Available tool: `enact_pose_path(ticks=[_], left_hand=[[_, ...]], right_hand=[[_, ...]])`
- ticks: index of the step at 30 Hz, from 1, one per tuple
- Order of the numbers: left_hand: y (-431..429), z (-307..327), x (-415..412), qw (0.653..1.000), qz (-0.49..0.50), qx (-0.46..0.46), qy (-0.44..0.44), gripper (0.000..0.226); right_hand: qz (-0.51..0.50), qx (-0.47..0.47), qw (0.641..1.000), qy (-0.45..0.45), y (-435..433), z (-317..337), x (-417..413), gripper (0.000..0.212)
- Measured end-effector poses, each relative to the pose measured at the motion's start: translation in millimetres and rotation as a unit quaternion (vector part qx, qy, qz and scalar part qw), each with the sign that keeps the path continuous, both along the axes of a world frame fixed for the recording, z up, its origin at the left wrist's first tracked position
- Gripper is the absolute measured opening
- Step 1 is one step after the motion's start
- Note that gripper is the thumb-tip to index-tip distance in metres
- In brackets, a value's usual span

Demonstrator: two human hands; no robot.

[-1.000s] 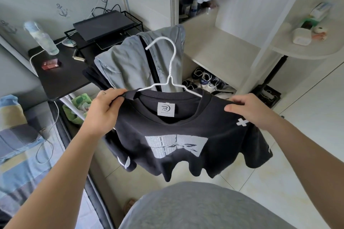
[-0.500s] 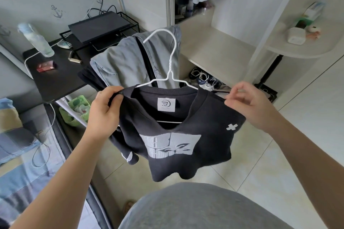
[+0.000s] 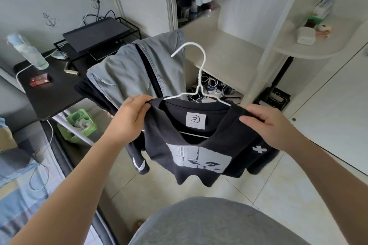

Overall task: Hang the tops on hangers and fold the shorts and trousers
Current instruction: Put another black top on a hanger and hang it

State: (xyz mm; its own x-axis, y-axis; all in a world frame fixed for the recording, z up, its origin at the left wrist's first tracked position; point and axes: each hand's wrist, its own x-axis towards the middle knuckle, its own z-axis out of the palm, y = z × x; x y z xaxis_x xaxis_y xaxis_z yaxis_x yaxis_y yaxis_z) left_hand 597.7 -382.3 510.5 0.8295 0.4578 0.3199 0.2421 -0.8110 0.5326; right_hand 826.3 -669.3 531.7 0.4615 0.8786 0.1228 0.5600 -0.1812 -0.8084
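The black T-shirt [image 3: 199,145] hangs in the middle of the scene, held up in the air in front of the person, with a white wire hanger [image 3: 199,77] inside its neck opening. Its thin hook stands above the collar. The square grey neck label [image 3: 196,120] shows a round logo; the small line under it is too small to read. On the soft, matt cloth there is a blocky white print on the chest and a white cross on the right sleeve.

The left hand [image 3: 129,119] pinches the left shoulder seam between thumb and curled fingers. The right hand [image 3: 266,123] holds the right shoulder, with its fingers curled over the fabric.

Just behind the shirt, to the far left, grey trousers [image 3: 127,73] with stitched seams hang draped, and dark cloth lies under them. The edge of the black desk [image 3: 51,103] is near the left hand. To the right and below, the glossy pale tile floor [image 3: 298,195] is open. A plastic bottle [image 3: 27,51] stands on the desk.
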Motion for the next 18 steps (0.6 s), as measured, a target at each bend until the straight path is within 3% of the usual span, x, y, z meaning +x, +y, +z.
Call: enact_pose_path(ticks=[4, 8, 11, 15, 18], left_hand=[[4.0, -10.8, 18.8, 0.999, -0.015, 0.011, 0.048, 0.011], [1.8, -23.4, 44.6, 0.996, 0.03, -0.012, 0.081, 0.023], [-7.0, -30.7, 73.5, 0.992, 0.04, -0.027, 0.114, 0.02], [-3.8, -35.3, 110.8, 0.986, -0.02, -0.028, 0.163, 0.014], [8.6, -40.5, 137.8, 0.984, -0.061, -0.027, 0.162, 0.027]], right_hand=[[-0.033, 0.0, 0.999, 0.022, -23.9, 1.7, 11.5, 0.019], [-0.084, -0.01, 0.995, 0.046, -51.6, 5.7, 24.8, 0.013], [-0.12, -0.021, 0.99, 0.074, -64.2, 6.7, 28.3, 0.014], [-0.169, -0.023, 0.978, 0.117, -75.0, 10.7, 31.4, 0.023], [-0.211, -0.015, 0.967, 0.142, -79.0, 8.4, 35.0, 0.02]])
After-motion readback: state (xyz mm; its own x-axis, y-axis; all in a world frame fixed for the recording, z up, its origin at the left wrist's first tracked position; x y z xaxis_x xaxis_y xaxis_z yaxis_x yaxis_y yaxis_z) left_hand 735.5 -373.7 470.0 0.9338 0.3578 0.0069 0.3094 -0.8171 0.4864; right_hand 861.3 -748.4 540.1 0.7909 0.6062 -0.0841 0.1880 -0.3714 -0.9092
